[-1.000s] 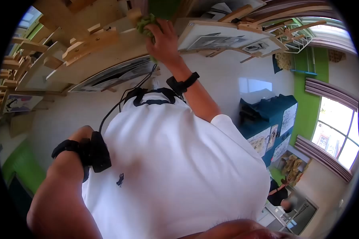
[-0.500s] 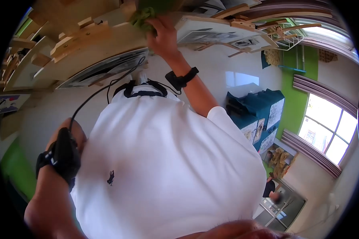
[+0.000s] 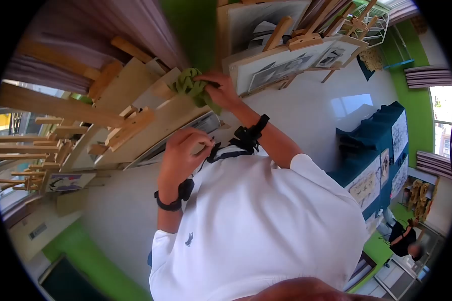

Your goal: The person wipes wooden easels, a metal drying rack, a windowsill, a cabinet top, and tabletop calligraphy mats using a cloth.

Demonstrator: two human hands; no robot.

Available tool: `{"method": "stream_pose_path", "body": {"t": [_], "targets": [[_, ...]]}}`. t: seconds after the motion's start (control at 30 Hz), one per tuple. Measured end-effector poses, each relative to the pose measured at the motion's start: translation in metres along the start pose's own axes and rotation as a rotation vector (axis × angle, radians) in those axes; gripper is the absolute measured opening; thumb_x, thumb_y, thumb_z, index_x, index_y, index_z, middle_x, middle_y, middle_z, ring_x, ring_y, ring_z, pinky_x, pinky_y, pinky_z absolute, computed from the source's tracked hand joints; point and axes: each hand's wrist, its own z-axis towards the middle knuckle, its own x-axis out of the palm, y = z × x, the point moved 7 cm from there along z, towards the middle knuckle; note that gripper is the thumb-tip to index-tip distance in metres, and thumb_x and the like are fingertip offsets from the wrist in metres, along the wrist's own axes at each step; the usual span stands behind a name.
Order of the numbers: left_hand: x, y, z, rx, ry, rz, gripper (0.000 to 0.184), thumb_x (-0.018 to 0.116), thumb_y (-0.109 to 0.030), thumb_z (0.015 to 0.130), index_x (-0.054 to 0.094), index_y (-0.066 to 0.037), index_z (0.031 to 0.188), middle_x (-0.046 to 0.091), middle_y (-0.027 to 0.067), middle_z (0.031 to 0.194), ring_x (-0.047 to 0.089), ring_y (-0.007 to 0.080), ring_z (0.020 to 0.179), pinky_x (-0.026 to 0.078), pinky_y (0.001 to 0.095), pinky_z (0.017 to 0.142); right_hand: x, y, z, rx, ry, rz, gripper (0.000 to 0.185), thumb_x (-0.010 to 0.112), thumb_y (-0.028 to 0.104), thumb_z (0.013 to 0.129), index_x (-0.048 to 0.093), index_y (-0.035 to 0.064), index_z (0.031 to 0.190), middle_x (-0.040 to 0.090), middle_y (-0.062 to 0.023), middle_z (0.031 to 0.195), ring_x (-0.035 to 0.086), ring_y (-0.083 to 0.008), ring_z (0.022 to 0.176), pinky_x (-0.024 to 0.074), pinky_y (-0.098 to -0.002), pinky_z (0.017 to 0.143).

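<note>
My right hand (image 3: 222,89) grips a crumpled green cloth (image 3: 188,83), which bunches to its left and hangs down below the fingers. The cloth is in front of the upper edge of a wooden drawing board (image 3: 168,113). My left hand (image 3: 183,153) is raised before my waist, its thumb and fingers curled together in a pinch. Whether something small is between those fingertips I cannot tell. Behind the left hand, a framed picture or drawing sheet (image 3: 173,135) is partly hidden. Black bands with small devices are strapped round both wrists.
Wooden easels (image 3: 130,128) crowd the left, with stools (image 3: 30,150) beyond. Boards with grey drawings (image 3: 286,65) lean at the upper right. A teal-covered table (image 3: 369,155) with paper sheets stands to the right. A person in dark clothing (image 3: 402,238) is at the far lower right.
My left hand has come up from low at my side to before my waist. My right hand, still holding the green cloth, appears lower and a little right as the view has turned.
</note>
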Motion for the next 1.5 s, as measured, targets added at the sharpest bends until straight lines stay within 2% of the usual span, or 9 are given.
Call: {"method": "stream_pose_path", "body": {"t": [0.13,0.3,0.47,0.6,0.7,0.8,1.1,1.2,1.5], "targets": [[0.063,0.044,0.038,-0.245,-0.086,-0.150,0.016,0.072,0.002,0.077,0.057,-0.002,0.077,0.060,0.0055,0.074,0.058,0.0169,0.068,0.048,0.0285,0.068,-0.079,-0.031,0.004,0.076,-0.210,0.083,0.038,0.048,-0.010,0.072,0.070,0.0035,0.099,0.063,-0.0151,0.092,0.062,-0.0274,0.084,0.0472,-0.0315,0.076],[0.151,0.086,0.117,-0.328,-0.123,-0.118,0.013,0.068,-0.007,0.084,0.057,-0.002,0.088,0.058,0.0067,0.076,0.057,0.0157,0.073,0.048,0.0300,0.072,-0.248,-0.041,-0.004,0.022,-0.349,-0.351,0.037,0.048,-0.005,0.075,0.065,0.0030,0.107,0.060,-0.0166,0.099,0.060,-0.0320,0.091,0.0477,-0.0370,0.080],[0.203,0.072,0.210,-0.152,-0.275,-0.040,0.051,0.076,-0.020,0.083,0.046,-0.006,0.121,0.052,0.0100,0.117,0.054,0.0188,0.103,0.045,0.0327,0.086,-0.344,-0.071,0.006,0.044,-0.329,-0.414,0.038,0.055,0.005,0.079,0.061,0.0057,0.116,0.057,-0.0175,0.106,0.057,-0.0382,0.099,0.0470,-0.0402,0.087],[0.239,0.085,0.263,-0.062,-0.319,-0.198,0.065,0.078,-0.021,0.081,0.040,-0.004,0.132,0.051,0.0136,0.124,0.054,0.0195,0.109,0.045,0.0336,0.091,-0.337,-0.077,0.019,0.066,-0.208,-0.365,0.047,0.060,0.010,0.077,0.057,0.0125,0.124,0.057,-0.0176,0.110,0.059,-0.0397,0.099,0.0494,-0.0417,0.084],[0.266,0.116,0.272,-0.375,-0.165,-0.470,0.056,0.077,-0.018,0.082,0.048,-0.001,0.127,0.061,0.0091,0.109,0.060,0.0148,0.096,0.049,0.0284,0.084,-0.350,-0.080,0.020,0.123,-0.127,-0.444,0.045,0.060,0.011,0.077,0.060,0.0185,0.122,0.057,-0.0149,0.112,0.063,-0.0380,0.088,0.0519,-0.0427,0.078],[0.268,0.128,0.276,-0.427,-0.233,-0.435,0.044,0.075,-0.015,0.082,0.056,-0.001,0.119,0.065,0.0022,0.088,0.061,0.0098,0.079,0.050,0.0232,0.071,-0.381,-0.093,0.012,0.140,-0.126,-0.550,0.042,0.060,0.012,0.078,0.062,0.0219,0.119,0.058,-0.0124,0.108,0.064,-0.0365,0.077,0.0529,-0.0434,0.072],[0.283,0.158,0.276,-0.507,-0.234,-0.440,0.013,0.068,-0.010,0.085,0.069,-0.002,0.095,0.064,-0.0004,0.077,0.058,0.0068,0.067,0.045,0.0220,0.062,-0.439,-0.095,0.018,0.211,-0.091,-0.677,0.040,0.058,0.017,0.082,0.060,0.0165,0.122,0.060,-0.0133,0.093,0.062,-0.0360,0.079,0.0515,-0.0429,0.070],[0.280,0.148,0.275,-0.500,-0.279,-0.485,0.010,0.068,-0.011,0.084,0.069,-0.002,0.089,0.062,-0.0014,0.073,0.055,0.0064,0.063,0.044,0.0220,0.060,-0.405,-0.095,0.015,0.267,-0.093,-0.525,0.045,0.066,0.031,0.082,0.058,0.0147,0.124,0.065,-0.0196,0.105,0.064,-0.0395,0.091,0.0519,-0.0441,0.077],[0.282,0.151,0.273,-0.465,-0.338,-0.513,0.009,0.068,-0.012,0.084,0.066,-0.003,0.086,0.060,-0.0015,0.073,0.055,0.0059,0.064,0.044,0.0224,0.058,-0.408,-0.098,0.016,0.272,-0.099,-0.791,0.047,0.069,0.027,0.076,0.060,0.0157,0.121,0.067,-0.0133,0.096,0.065,-0.0367,0.081,0.0526,-0.0435,0.071]]}}
